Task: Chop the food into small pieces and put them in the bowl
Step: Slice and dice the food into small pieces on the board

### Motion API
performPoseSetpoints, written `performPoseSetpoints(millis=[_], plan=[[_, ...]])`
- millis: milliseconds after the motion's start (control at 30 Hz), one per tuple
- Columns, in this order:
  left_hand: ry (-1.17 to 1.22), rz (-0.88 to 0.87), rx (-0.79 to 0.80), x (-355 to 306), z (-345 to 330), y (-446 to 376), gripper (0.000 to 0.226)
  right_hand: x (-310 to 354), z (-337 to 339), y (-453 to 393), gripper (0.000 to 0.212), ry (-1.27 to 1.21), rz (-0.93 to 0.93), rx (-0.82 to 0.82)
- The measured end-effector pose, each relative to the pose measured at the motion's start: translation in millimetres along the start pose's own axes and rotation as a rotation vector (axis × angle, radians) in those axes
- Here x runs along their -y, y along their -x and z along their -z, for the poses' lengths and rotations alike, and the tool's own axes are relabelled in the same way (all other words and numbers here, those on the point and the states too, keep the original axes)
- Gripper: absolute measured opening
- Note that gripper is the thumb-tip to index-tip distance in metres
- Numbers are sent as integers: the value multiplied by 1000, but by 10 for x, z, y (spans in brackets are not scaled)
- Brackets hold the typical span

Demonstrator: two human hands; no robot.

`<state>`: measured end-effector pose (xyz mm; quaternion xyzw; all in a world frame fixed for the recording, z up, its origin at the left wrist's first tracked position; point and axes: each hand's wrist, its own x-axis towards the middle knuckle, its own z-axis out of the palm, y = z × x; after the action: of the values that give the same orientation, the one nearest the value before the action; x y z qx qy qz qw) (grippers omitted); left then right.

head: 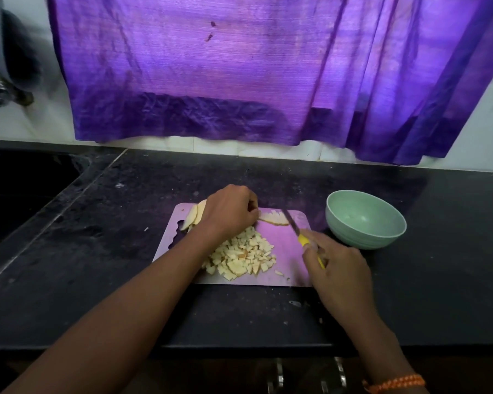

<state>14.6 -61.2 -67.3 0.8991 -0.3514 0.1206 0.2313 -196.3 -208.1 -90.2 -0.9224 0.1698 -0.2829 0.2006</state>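
Nearest the camera, the right hand (336,265) is wrapped around the yellow handle of a small kitchen knife (298,231), whose dark blade angles up and away toward the far edge of the board. An orange beaded bracelet (393,383) sits on that wrist.

The rectangular pale cutting board (288,245) lies on the dark stone countertop (97,251). On its near half rests a heap of small pale diced food pieces (239,257). None of it appears to be in the bowl yet.

Beyond the heap, the left hand (228,211) is curled, knuckles up, pinning the end of a thin pale slice (273,218) against the board; the blade tip meets this slice just beside the fingers. More uncut pale slices (194,217) lie at the board's far-left corner, partly under the hand.

For this step, judged from the layout:
- Keep the holding fingertips tucked behind the knuckles.
- Cut crosswise in even, narrow steps, retreating the left hand after each stroke.
- Keep the blade tip on the board for control.

The empty round pale-green bowl (366,220) stands on the counter just beside the board's right edge. A purple curtain (239,66) hangs behind.
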Motion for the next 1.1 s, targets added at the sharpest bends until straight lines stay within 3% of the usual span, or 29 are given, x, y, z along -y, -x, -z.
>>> performPoseSetpoints(millis=[67,200,333,467,533,667,767,900,1100], plan=[[52,-9,19,4,6,-7,11,-82,-23,-123,36,108,-17,-14],[88,-87,127,-17,-30,-18,36,-135,-76,-270,35,224,33,77],[72,-125,184,-1,-73,-40,49,-88,-105,-244,39,131,121,157],[78,-147,203,18,-60,-65,46,-79,-50,-131,36,-57,143,177],[99,-154,207,11,-30,-58,44,-136,-9,-98,34,-93,99,114],[202,-146,201,19,8,-48,51,-204,62,-103,31,87,0,-5],[287,-146,162,13,10,-43,51,-138,43,-92,34,233,49,67],[295,-127,64,32,-19,-54,51,45,-33,-36,42,121,169,181],[96,-238,329,-26,-50,-45,65,-47,12,5,47,-16,83,115]])
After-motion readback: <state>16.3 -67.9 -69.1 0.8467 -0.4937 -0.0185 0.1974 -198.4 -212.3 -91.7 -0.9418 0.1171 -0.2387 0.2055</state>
